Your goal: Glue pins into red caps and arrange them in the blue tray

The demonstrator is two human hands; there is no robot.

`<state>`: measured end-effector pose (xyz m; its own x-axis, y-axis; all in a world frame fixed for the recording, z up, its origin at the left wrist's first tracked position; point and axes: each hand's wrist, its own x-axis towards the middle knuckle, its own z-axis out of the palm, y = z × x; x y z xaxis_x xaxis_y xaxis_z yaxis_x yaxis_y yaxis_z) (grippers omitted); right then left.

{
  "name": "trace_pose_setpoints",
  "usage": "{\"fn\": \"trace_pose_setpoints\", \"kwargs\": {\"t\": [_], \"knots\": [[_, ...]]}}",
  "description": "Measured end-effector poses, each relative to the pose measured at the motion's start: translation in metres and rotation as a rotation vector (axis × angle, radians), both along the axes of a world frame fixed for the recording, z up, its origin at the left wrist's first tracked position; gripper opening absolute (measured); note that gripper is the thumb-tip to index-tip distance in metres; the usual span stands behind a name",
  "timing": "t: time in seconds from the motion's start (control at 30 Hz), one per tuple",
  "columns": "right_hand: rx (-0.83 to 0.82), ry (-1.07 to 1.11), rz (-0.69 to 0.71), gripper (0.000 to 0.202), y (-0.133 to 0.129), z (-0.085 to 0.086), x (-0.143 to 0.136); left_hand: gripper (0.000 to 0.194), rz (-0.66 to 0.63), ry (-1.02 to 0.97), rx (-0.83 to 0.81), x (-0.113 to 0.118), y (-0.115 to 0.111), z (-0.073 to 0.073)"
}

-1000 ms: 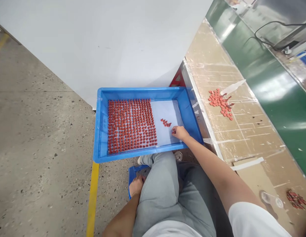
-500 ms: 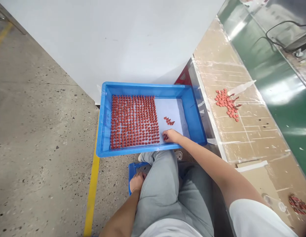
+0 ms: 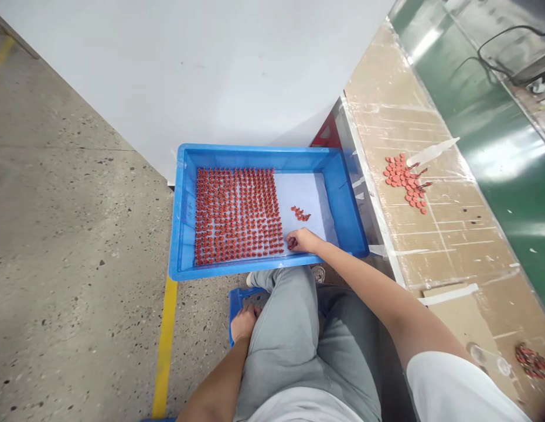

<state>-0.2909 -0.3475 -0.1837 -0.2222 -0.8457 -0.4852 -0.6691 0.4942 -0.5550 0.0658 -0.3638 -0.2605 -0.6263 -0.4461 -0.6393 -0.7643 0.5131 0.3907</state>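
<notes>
Inside the blue tray [image 3: 255,150], rows of small red parts [image 3: 237,217] stand upright on a white sheet [image 3: 299,187], filling its left side. A short line of loose red parts [image 3: 301,213] lies on the sheet to their right. My right hand [image 3: 301,240] is closed on a small red part near the tray's front edge, beside the ends of the rows. My left hand [image 3: 245,322] rests by my left thigh above a blue stool [image 3: 235,302]; its fingers curl down and what they hold, if anything, is hidden.
On the right, a cardboard-covered bench [image 3: 452,234] holds a cluster of red discs [image 3: 398,172], a white strip [image 3: 435,151] and a pile of dark red parts [image 3: 532,360]. A white panel [image 3: 211,70] stands behind the tray. A yellow line [image 3: 164,351] crosses the floor at left.
My right hand has shifted slightly left, closer to the rows. My left hand stays where it was. The camera view has moved a little.
</notes>
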Motion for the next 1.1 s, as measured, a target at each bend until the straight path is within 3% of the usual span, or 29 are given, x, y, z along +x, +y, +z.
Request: {"fn": "trace_pose_setpoints", "kwargs": {"t": [0.33, 1.1], "knots": [[-0.003, -0.034, 0.003, 0.037, -0.0007, -0.0020, 0.0005, 0.029, 0.064, -0.067, -0.048, -0.0024, 0.0022, -0.0001], [0.017, -0.041, -0.028, 0.035, -0.0064, 0.0017, 0.0009, 0.026, 0.067, -0.070, -0.045, -0.0014, 0.0025, -0.0032]]}}
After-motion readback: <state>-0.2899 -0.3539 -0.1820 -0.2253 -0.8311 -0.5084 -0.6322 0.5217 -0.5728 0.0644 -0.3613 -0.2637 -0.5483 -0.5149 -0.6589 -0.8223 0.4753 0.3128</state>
